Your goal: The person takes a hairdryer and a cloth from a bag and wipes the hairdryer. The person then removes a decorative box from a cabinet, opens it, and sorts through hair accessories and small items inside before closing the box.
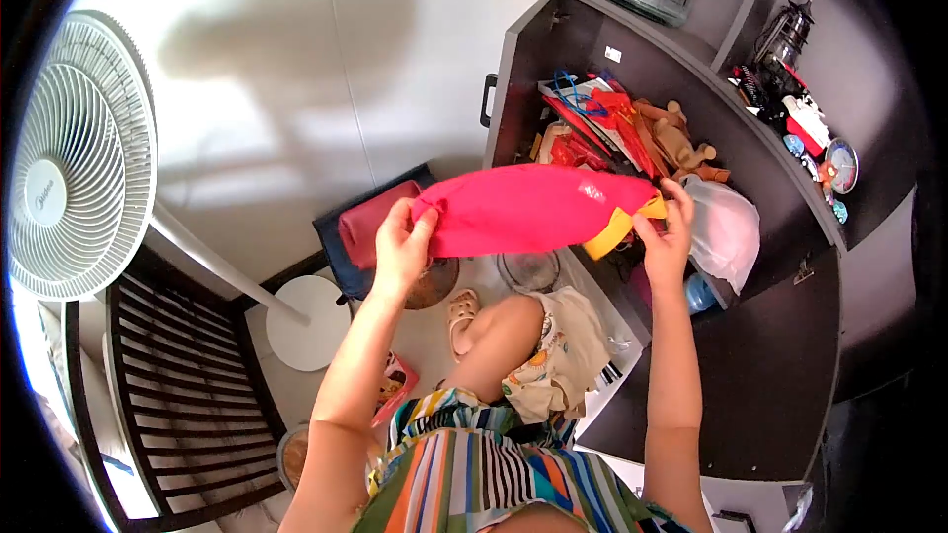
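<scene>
A bright pink fabric item with a yellow band [523, 207] is stretched between my two hands, in front of the opened cabinet. My left hand [402, 245] pinches its left end between thumb and fingers. At the opposite end, my right hand [667, 232] grips it near the yellow band. A small shiny patch shows on the pink cloth; its exact kind I cannot make out. Below it, a beige printed cloth [563, 360] lies over my bent leg.
The dark cabinet [731, 375] holds red papers, a wooden figure [681, 143] and a white plastic bag [726, 232]. A standing fan [84, 158] and a slatted wooden rail [188, 385] are on the left. A dark blue box [341, 271] stands by the wall.
</scene>
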`<state>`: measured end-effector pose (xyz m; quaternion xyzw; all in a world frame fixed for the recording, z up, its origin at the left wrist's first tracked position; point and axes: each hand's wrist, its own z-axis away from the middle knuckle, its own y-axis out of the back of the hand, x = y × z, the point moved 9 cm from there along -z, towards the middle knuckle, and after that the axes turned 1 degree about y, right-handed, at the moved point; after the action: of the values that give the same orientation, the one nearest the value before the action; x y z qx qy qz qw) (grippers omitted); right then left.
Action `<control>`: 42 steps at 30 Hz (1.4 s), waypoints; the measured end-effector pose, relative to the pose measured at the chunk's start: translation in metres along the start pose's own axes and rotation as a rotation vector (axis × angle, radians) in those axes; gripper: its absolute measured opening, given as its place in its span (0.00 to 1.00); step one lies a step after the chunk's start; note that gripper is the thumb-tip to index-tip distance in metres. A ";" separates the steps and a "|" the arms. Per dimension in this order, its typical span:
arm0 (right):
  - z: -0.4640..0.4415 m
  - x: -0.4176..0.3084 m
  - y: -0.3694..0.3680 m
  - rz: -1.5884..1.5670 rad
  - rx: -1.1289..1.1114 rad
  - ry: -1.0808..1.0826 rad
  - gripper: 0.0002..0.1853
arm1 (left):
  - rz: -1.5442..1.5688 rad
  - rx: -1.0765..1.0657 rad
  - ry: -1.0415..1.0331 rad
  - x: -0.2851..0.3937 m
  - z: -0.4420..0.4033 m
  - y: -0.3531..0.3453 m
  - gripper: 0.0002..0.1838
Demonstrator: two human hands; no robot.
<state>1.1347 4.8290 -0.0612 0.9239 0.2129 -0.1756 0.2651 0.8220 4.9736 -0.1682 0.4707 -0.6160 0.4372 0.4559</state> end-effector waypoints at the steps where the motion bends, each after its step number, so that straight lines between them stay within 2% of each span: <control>1: 0.002 0.008 -0.012 -0.307 -0.026 -0.190 0.15 | 0.035 0.025 -0.043 0.002 -0.004 0.003 0.04; 2: 0.009 0.016 -0.027 -0.616 -0.054 -0.381 0.14 | 0.099 0.064 -0.065 0.000 -0.007 0.006 0.05; 3: 0.010 0.011 -0.026 -0.446 -0.049 -0.332 0.11 | 0.160 0.102 -0.087 -0.003 -0.009 0.008 0.05; 4: 0.009 -0.009 -0.027 -0.428 -0.061 -0.301 0.10 | 0.219 0.139 -0.109 -0.007 -0.012 0.010 0.06; 5: 0.011 -0.032 -0.027 -0.187 -0.127 -0.181 0.11 | 0.289 0.198 -0.051 -0.022 -0.019 0.014 0.08; 6: 0.007 -0.093 -0.031 -0.189 -0.230 0.006 0.13 | 0.354 0.305 0.040 -0.043 -0.025 0.021 0.12; 7: 0.019 -0.128 -0.046 -0.483 -0.295 0.165 0.12 | 1.047 -0.042 0.007 -0.070 -0.040 -0.002 0.16; 8: 0.035 -0.171 -0.058 -0.466 -0.514 0.327 0.12 | 1.661 -0.376 0.211 -0.097 -0.044 -0.025 0.20; 9: 0.056 -0.208 -0.072 -0.471 -0.824 0.481 0.11 | 1.690 -0.413 0.291 -0.106 -0.021 -0.025 0.20; 10: 0.064 -0.215 -0.078 -0.659 -0.888 0.449 0.11 | 1.524 -0.338 0.312 -0.104 0.009 -0.024 0.21; 12: 0.048 -0.162 -0.081 -0.560 -0.536 0.208 0.10 | 0.905 -0.183 0.305 -0.087 0.059 -0.014 0.22; 13: 0.048 -0.108 -0.094 -0.676 -0.417 -0.282 0.12 | 0.657 -0.159 0.294 -0.073 0.077 -0.011 0.22; 14: 0.057 -0.062 -0.106 -0.630 -0.340 -0.470 0.16 | 0.500 -0.172 0.257 -0.058 0.086 -0.010 0.23; 16: 0.081 -0.037 -0.125 -0.669 -0.245 -0.601 0.20 | 0.294 -0.201 0.182 -0.033 0.094 -0.010 0.24; 19: 0.110 -0.046 -0.157 -1.197 -0.175 -0.887 0.23 | 0.129 -0.233 0.132 -0.012 0.098 -0.009 0.26; 22: 0.125 -0.039 -0.180 -1.177 -0.395 -1.050 0.24 | 0.107 -0.271 0.170 -0.002 0.100 -0.011 0.27; 23: 0.114 -0.033 -0.170 -1.112 -0.317 -1.041 0.22 | 0.149 -0.285 0.209 -0.005 0.097 -0.011 0.28; 24: 0.099 -0.027 -0.156 -1.071 -0.137 -1.020 0.18 | 0.225 -0.291 0.263 -0.013 0.092 -0.013 0.28; 26: 0.076 -0.005 -0.143 -1.063 -0.096 -0.840 0.19 | 0.651 -0.303 0.464 -0.060 0.070 -0.017 0.28; 29: 0.065 0.026 -0.135 -0.827 -0.151 -0.753 0.23 | 1.283 -0.353 0.761 -0.119 0.046 -0.028 0.28; 32: 0.084 0.038 -0.153 -0.927 -0.273 -0.934 0.25 | 1.140 -0.405 0.696 -0.168 0.066 -0.016 0.31; 33: 0.090 0.035 -0.158 -0.927 -0.341 -0.990 0.26 | 0.915 -0.414 0.654 -0.154 0.072 -0.016 0.37; 36: 0.107 0.033 -0.184 -0.991 -0.539 -1.036 0.26 | 0.781 -0.355 0.763 -0.158 0.080 -0.013 0.38; 37: 0.115 0.035 -0.192 -0.987 -0.548 -1.094 0.26 | 0.798 -0.355 0.716 -0.159 0.075 -0.009 0.38; 39: 0.117 0.044 -0.214 -0.959 -0.571 -1.025 0.26 | 0.834 -0.370 0.623 -0.167 0.063 -0.005 0.38; 41: 0.100 0.037 -0.233 -0.950 -0.526 -0.953 0.24 | 0.756 -0.264 0.553 -0.150 0.045 0.015 0.38; 42: 0.078 0.022 -0.243 -0.985 -0.511 -0.844 0.24 | 0.718 -0.211 0.519 -0.137 0.035 0.025 0.38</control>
<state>1.0183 4.9786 -0.2338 0.4812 0.5207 -0.5637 0.4238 0.8113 4.9684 -0.3111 0.0530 -0.6469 0.6059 0.4600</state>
